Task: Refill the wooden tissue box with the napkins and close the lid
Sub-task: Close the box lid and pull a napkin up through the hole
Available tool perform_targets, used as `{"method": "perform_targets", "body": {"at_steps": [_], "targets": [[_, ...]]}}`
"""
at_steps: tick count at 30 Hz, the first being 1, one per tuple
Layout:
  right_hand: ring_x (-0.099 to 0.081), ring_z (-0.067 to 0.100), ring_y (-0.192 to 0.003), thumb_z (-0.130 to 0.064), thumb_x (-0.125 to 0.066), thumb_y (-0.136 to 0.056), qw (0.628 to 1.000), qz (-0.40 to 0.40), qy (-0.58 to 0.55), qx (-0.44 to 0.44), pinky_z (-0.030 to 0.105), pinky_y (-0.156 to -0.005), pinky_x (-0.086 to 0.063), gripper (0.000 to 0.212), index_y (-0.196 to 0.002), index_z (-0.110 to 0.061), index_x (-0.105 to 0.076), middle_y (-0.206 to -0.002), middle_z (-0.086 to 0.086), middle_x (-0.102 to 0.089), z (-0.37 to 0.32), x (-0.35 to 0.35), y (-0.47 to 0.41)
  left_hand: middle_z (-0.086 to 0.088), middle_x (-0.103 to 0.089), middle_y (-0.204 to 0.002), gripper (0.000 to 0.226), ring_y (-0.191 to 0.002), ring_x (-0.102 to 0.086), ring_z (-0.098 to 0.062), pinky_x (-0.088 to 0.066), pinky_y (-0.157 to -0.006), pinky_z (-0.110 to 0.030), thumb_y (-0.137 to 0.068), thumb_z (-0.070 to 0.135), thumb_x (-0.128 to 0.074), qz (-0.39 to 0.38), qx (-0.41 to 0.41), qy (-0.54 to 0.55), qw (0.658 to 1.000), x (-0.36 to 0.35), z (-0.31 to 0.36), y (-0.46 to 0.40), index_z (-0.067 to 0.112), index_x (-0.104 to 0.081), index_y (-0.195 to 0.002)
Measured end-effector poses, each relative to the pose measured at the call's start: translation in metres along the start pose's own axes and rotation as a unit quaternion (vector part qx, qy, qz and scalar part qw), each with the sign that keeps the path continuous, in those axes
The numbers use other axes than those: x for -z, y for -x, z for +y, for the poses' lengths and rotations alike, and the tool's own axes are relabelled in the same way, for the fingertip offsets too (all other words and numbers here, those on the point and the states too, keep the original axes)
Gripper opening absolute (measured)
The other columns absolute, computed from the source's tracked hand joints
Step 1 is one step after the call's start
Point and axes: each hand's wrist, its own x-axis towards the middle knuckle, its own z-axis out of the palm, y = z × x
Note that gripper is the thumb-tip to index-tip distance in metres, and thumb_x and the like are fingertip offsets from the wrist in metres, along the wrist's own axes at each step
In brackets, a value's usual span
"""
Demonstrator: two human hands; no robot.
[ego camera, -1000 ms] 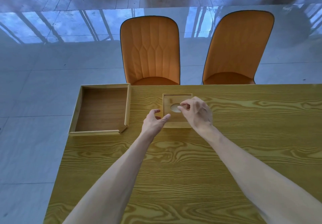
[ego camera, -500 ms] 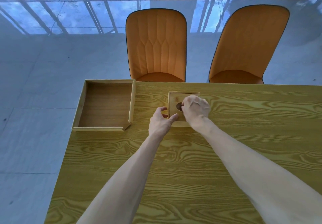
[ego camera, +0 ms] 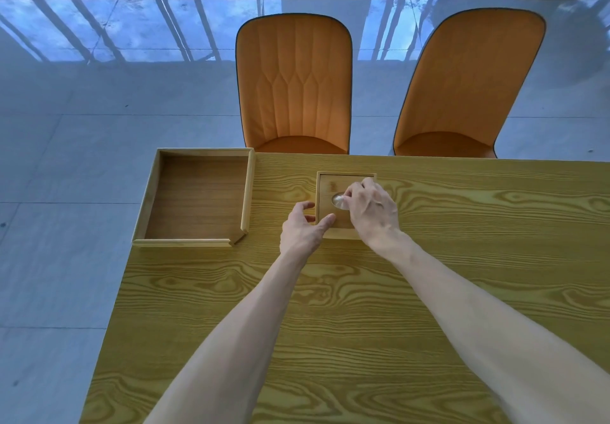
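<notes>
A person's two bare arms are reaching across a yellow wood-grain table (ego camera: 330, 324) toward a small wooden tissue box (ego camera: 330, 186), seen from the head camera looking down. The box is sitting flat near the table's far edge, just in front of the left-hand orange chair (ego camera: 293, 83). It is almost square from this angle, its near-far side looking slightly the longer, and its edges are running parallel to the table's edges. Its lid is facing straight up, with an oval opening (ego camera: 340, 200) in the middle showing something pale inside.

The right hand (ego camera: 371, 209) is lying over the right half of the box, fingers curled and bunched, thumb and fingertips pinching at the pale material at the opening's right rim; whether it truly has a grip on that material is hard to tell. The left hand (ego camera: 302, 229) is sitting just left of the box, loosely half open and holding nothing, its thumb resting against the near-left corner of the lid and its fingers curling beside the left wall.

Well to the left of the box, at the table's far left corner, a larger shallow wooden tray (ego camera: 198, 199) is lying open with a gap in its near-right corner. A second orange chair (ego camera: 462, 87) is standing beyond the table, to the right of the box, on a glossy tiled floor (ego camera: 66, 159).
</notes>
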Motion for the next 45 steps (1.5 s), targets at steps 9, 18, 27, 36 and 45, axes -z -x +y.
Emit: {"method": "perform_targets", "body": {"at_steps": [9, 18, 27, 36, 45], "targets": [[-0.066, 0.026, -0.098, -0.026, -0.059, -0.098, 0.993, 0.037, -0.112, -0.002, 0.028, -0.073, -0.053, 0.023, -0.110, -0.008, -0.067, -0.110, 0.010, -0.063, 0.009, -0.003, 0.015, -0.002, -0.063, -0.122, 0.064, -0.097, -0.059, -0.016, -0.046, -0.080, -0.030, -0.083, 0.041, -0.076, -0.003, 0.001, 0.005, 1.000, 0.000, 0.001, 0.000, 0.024, -0.049, -0.138], [-0.067, 0.018, -0.088, -0.030, -0.073, -0.088, 0.996, 0.063, -0.056, 0.009, 0.022, -0.063, -0.052, 0.017, -0.097, -0.017, -0.080, -0.093, 0.002, -0.066, 0.006, -0.002, 0.011, -0.003, -0.062, -0.123, 0.063, -0.097, -0.058, -0.016, -0.045, -0.078, -0.029, -0.084, 0.040, -0.075, -0.006, 0.001, 0.006, 1.000, 0.000, 0.002, 0.001, 0.023, -0.049, -0.138], [-0.058, 0.015, -0.085, -0.025, -0.056, -0.100, 0.962, 0.106, -0.246, -0.049, 0.021, -0.071, -0.041, 0.020, -0.102, -0.009, -0.067, -0.105, 0.005, -0.057, 0.019, -0.017, 0.019, -0.002, -0.062, -0.121, 0.062, -0.098, -0.059, -0.016, -0.046, -0.079, -0.030, -0.083, 0.040, -0.075, -0.005, 0.005, 0.004, 1.000, -0.001, 0.002, 0.000, 0.024, -0.050, -0.137], [-0.054, -0.004, -0.082, -0.023, -0.058, -0.100, 0.905, 0.132, -0.394, -0.086, 0.003, -0.076, -0.042, 0.018, -0.104, -0.008, -0.066, -0.111, 0.010, -0.056, 0.027, -0.019, 0.028, -0.002, -0.062, -0.121, 0.062, -0.099, -0.058, -0.016, -0.044, -0.080, -0.030, -0.083, 0.039, -0.076, -0.002, 0.006, 0.005, 1.000, -0.001, 0.002, 0.001, 0.023, -0.049, -0.137], [-0.053, -0.002, -0.082, -0.019, -0.058, -0.099, 0.891, 0.149, -0.426, -0.048, 0.010, -0.078, -0.048, 0.008, -0.101, -0.013, -0.062, -0.111, 0.010, -0.048, 0.029, -0.022, 0.032, -0.003, -0.062, -0.122, 0.063, -0.099, -0.058, -0.016, -0.045, -0.081, -0.030, -0.083, 0.038, -0.075, -0.002, 0.004, 0.010, 1.000, -0.003, 0.002, 0.001, 0.022, -0.049, -0.138]]}}
